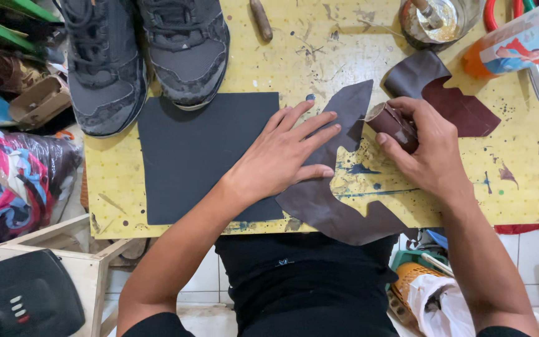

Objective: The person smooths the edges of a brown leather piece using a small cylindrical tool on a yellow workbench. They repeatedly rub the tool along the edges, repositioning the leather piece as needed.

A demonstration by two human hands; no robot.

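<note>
Left hand [282, 156] flat, fingers spread on brown leather piece [329, 200]; right hand [428, 150] gripping brown roll [391, 125].

Shoes [148, 53] behind rubber sheet [194, 156] on table [525, 181]; leather piece [329, 187] right of sheet, second leather scrap [450, 103] further right.

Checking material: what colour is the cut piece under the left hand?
Dark greyish-brown cut piece, head view.

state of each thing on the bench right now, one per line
left hand: open, flat on brown leather piece
right hand: closed around brown sanding roll
dark rubber sheet: flat
grey shoes: upright, laced
glue tin: open
orange bottle: lying on its side
</note>
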